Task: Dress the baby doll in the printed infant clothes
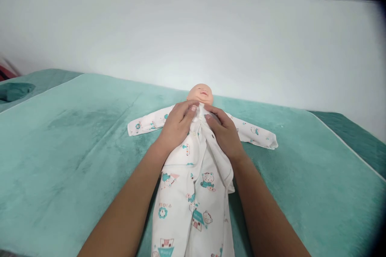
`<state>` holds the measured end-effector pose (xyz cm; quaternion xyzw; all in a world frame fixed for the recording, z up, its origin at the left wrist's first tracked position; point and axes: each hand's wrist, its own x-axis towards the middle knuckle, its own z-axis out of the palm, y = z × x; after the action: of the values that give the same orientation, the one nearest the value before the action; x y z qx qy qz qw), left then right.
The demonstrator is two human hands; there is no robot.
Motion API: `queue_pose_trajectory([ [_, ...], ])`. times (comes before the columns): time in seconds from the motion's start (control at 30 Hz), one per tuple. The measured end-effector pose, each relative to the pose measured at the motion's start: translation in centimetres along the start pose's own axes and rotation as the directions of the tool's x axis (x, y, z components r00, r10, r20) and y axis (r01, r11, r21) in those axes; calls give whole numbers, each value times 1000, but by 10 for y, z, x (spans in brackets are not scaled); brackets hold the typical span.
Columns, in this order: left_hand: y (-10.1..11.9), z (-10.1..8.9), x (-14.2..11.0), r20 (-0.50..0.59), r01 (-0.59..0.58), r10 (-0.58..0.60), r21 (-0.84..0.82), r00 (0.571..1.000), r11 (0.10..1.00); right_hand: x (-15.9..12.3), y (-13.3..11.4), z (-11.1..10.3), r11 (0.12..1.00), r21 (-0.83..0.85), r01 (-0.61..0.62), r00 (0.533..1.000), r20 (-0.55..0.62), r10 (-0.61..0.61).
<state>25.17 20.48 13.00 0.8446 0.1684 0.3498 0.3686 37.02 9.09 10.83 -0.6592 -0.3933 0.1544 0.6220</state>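
A baby doll (201,92) lies on its back, its head towards the wall. It wears a white baby shirt (186,150) printed with small animals, its sleeves spread out to both sides. At the neck, my left hand (180,122) pinches the left side of the shirt's collar between thumb and fingers. My right hand (224,130) is closed on the collar's other side, close to the left. The front hangs loose below, with small snap buttons along the edge. Matching printed cloth (177,209) covers the doll's lower body. The doll's own hands are hidden.
A pale green plush blanket (75,160) lies under the doll. Darker green cloth (346,128) shows at both sides. Behind stands a white wall (193,36) with a dark band along its top. Something red (7,70) sits at the far left edge.
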Motion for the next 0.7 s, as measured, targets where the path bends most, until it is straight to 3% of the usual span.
queue_pose_trajectory([
  [0.23,1,0,0,67,-48,45,48,997,998,0,1,0,1000,7,25,1000,9,-25],
  [0.47,1,-1,1,65,-88,81,113,995,990,3,5,-1,987,-106,122,991,62,-116],
  [0.6,2,-2,1,92,-137,131,64,987,988,5,6,-3,976,-138,167,984,90,-156],
  [0.7,3,-2,0,59,-93,92,3,994,996,4,4,-4,976,-139,168,983,99,-155],
])
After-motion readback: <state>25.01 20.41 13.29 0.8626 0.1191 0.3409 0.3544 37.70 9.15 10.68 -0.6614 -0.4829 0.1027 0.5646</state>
